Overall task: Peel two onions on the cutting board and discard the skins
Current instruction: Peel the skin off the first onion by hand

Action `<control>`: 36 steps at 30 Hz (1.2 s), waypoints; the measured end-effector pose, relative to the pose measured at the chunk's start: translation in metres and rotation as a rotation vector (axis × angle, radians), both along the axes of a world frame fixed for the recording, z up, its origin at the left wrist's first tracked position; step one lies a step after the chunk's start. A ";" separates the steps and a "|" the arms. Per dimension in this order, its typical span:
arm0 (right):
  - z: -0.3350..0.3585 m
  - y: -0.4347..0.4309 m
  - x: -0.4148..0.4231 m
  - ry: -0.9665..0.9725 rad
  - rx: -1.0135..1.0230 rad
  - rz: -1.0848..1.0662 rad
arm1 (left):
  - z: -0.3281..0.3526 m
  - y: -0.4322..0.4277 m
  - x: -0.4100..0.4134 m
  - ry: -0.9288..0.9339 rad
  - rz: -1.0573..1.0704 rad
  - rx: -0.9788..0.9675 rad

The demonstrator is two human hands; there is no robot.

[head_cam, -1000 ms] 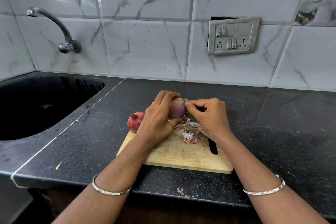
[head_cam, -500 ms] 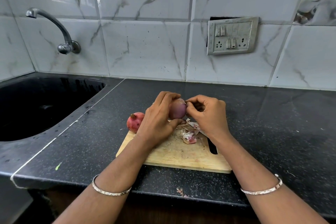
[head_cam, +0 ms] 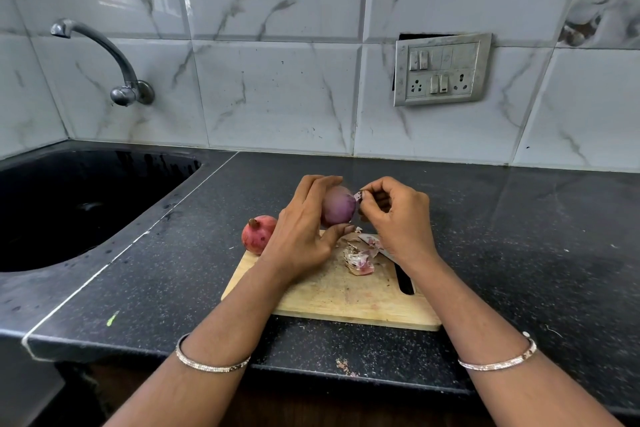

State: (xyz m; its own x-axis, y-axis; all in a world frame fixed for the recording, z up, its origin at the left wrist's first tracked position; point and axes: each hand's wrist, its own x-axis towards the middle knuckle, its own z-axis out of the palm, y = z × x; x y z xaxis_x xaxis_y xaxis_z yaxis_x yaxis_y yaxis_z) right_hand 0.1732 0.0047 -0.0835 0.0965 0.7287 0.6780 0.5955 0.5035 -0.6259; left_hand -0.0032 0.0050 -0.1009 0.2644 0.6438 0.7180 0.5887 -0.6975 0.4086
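Observation:
My left hand (head_cam: pixel 301 236) grips a purple onion (head_cam: pixel 337 206) above the far edge of the wooden cutting board (head_cam: pixel 332 298). My right hand (head_cam: pixel 398 218) pinches a small strip of skin (head_cam: pixel 357 197) lifted off the onion's upper right side. A second onion (head_cam: pixel 258 234), with its red skin and stem on, sits at the board's far left corner. A pile of peeled skins (head_cam: pixel 358 256) lies on the board under my hands. A knife lies on the board, its black handle (head_cam: pixel 404 279) showing below my right wrist and its blade mostly hidden.
A dark sink (head_cam: pixel 69 204) is set into the black counter (head_cam: pixel 519 253) at the left, with a metal tap (head_cam: pixel 104 59) on the tiled wall. A switch panel (head_cam: pixel 441 69) hangs on the wall at the right. A skin scrap (head_cam: pixel 343 366) lies near the counter's front edge.
My right hand's fingers have pulled a strip of skin up and away from the onion's right side. The left hand keeps holding the onion in the same place.

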 end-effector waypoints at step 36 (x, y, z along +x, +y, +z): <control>0.004 -0.005 0.002 -0.040 -0.099 0.059 | 0.000 0.008 -0.001 -0.237 -0.027 -0.134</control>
State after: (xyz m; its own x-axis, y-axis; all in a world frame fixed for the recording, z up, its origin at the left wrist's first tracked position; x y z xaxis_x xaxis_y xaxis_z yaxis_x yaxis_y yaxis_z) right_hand 0.1752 0.0001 -0.0798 0.0260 0.7956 0.6052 0.5922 0.4755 -0.6506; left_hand -0.0038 0.0131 -0.1010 0.1175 0.7324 0.6707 0.4478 -0.6419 0.6224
